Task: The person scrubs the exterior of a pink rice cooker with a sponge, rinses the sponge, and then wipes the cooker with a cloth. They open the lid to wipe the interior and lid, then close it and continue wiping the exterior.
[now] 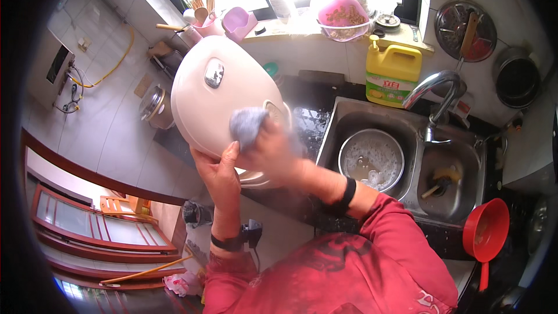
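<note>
A cream rice cooker point(218, 117) with its lid raised stands on the dark counter, the lid's outer face with a shiny button towards me. My left hand point(220, 170) holds the lid's lower edge, thumb on the front. Blurred by motion, my right hand point(272, 146) presses a bunched grey-blue cloth point(247, 127) against the lid. What lies behind the lid is mostly hidden; a pale rim shows below my right hand.
Right of the cooker is a steel double sink point(412, 170) with a basin point(371, 161) of sudsy water under a chrome faucet point(436, 96). A yellow detergent jug point(392, 74) stands behind it, a red dipper point(484, 231) at the right edge. A black plug point(253, 233) hangs near my left wrist.
</note>
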The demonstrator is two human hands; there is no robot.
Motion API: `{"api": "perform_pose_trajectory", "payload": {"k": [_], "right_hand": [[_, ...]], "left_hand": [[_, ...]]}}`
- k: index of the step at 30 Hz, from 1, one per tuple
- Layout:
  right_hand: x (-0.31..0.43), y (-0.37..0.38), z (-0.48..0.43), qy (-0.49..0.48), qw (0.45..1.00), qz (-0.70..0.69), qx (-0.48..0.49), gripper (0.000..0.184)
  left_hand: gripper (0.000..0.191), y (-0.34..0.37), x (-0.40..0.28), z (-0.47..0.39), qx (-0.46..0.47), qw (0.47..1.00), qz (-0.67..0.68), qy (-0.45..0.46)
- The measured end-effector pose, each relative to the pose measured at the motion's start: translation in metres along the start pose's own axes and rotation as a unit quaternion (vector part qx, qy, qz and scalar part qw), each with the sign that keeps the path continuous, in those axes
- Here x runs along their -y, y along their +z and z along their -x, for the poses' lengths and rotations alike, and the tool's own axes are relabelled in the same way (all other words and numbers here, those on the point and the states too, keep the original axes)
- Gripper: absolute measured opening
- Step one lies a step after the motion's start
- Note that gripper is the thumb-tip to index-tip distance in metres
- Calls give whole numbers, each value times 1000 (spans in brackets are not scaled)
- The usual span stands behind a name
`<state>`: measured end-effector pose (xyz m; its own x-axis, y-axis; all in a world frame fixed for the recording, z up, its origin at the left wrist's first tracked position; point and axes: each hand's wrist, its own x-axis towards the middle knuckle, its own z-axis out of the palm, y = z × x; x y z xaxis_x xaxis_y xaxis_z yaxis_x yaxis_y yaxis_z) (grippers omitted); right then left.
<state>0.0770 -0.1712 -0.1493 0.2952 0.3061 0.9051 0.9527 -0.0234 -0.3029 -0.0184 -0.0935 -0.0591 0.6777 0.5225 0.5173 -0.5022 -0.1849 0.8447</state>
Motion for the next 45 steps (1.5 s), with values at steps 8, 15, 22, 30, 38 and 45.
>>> {"api": "perform_pose_trajectory", "payload": {"k": [8,15,22,30,38,45], "right_hand": [[-30,26,53,271,959,35,80,32],[14,-15,-19,7,999,-35,-14,41],[37,-47,-185,-136,985,79,74,16],[67,-47,-133,-285,900,276,178,14],[37,-38,-19,-335,831,378,233,26],[41,-37,31,-338,785,411,318,27]], "left_hand": [[53,0,2,3,41,994,-95,25],[47,-10,11,4,64,997,-21,31],[80,-26,20,1,147,982,68,102],[96,-57,22,17,211,975,-5,73],[49,-68,77,67,142,977,158,6],[69,-104,92,102,281,929,101,-219]]}}
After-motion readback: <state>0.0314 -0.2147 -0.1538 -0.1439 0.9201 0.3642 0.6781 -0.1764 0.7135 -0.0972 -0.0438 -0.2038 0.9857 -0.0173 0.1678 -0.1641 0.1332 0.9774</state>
